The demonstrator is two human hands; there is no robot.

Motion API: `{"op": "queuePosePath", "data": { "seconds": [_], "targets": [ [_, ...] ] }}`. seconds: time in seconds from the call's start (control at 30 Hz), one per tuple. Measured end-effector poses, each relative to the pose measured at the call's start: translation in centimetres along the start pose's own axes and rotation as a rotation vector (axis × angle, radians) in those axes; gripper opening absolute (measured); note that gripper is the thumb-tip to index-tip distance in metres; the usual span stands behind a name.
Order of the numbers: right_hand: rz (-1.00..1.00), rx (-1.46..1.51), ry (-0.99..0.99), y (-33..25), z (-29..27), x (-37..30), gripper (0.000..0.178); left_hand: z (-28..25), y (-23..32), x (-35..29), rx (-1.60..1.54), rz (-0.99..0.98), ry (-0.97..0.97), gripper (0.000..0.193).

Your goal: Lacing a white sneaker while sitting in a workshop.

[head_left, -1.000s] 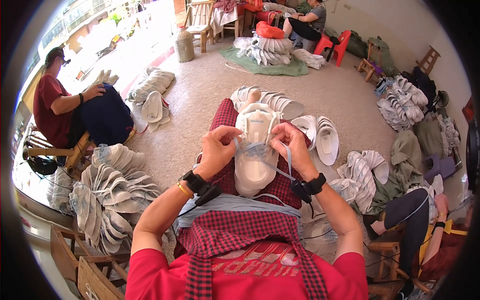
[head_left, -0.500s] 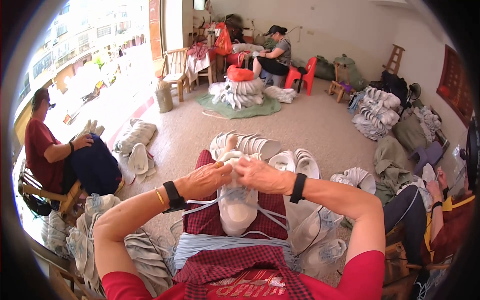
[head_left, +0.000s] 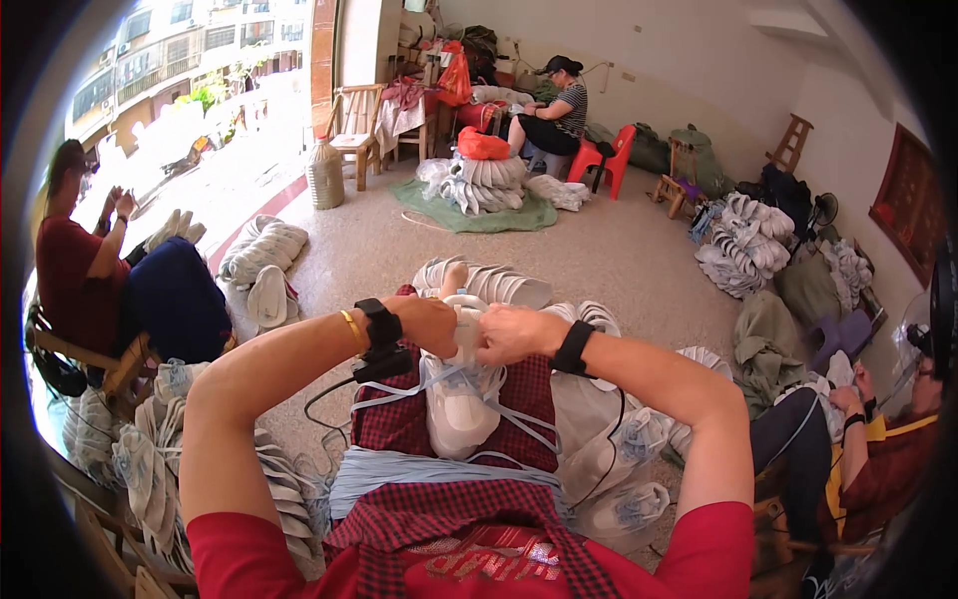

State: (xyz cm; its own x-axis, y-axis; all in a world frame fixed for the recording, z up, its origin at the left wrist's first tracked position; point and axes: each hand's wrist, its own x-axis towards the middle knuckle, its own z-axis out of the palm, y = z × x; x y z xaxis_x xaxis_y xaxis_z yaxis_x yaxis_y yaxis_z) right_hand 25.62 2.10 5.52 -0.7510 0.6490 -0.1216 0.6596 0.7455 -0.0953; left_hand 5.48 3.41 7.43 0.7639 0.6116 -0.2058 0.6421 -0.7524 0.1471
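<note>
A white sneaker (head_left: 464, 414) lies across my checked lap, its toe pointing toward me and its light blue laces hanging loose on both sides. My left hand (head_left: 429, 325) is closed at the left side of the shoe's ankle end, fingertips mostly hidden. From the right, my right hand (head_left: 514, 332) pinches the upper near the tongue, its fingers bent. Between the hands shows the pale shoe opening (head_left: 464, 301). A thick bundle of light blue shoelaces (head_left: 439, 487) rests across my waist over a checked apron (head_left: 469, 529).
Beyond my knees lies a row of nested white shoes (head_left: 489, 283). More sneakers (head_left: 629, 439) sit by my right thigh, and stacked shoe uppers (head_left: 160, 459) by my left. Seated people work at left, right and back. A shoe pile (head_left: 484, 185) stands on green cloth.
My left wrist has turned and lifted, and my hands have shifted slightly farther away on the shoe. The person at left has raised both hands from the lap. The view has tilted a little.
</note>
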Motion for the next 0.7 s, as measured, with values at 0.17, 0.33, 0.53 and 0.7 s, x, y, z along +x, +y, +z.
{"op": "queuePosePath", "data": {
  "seconds": [0.17, 0.33, 0.53, 0.7],
  "targets": [
    [0.116, 0.146, 0.194, -0.3, 2.8, -0.5, 0.015, 2.0, 1.2, -0.3, 0.146, -0.028, 0.161, 0.027],
    [0.258, 1.226, 0.576, -0.4, 2.9, 0.6, 0.028, 2.2, 1.3, -0.2, 0.089, -0.11, 0.14, 0.027],
    [0.135, 0.929, 0.457, -0.4, 4.0, -0.8, 0.019, 3.2, -0.6, -0.5, -0.12, -0.078, 0.229, 0.023],
    [0.039, 0.895, 0.415, 0.8, 3.5, -1.8, 0.012, 0.0, 2.4, -4.7, -0.998, 0.14, 0.705, 0.027]
  ]
}}
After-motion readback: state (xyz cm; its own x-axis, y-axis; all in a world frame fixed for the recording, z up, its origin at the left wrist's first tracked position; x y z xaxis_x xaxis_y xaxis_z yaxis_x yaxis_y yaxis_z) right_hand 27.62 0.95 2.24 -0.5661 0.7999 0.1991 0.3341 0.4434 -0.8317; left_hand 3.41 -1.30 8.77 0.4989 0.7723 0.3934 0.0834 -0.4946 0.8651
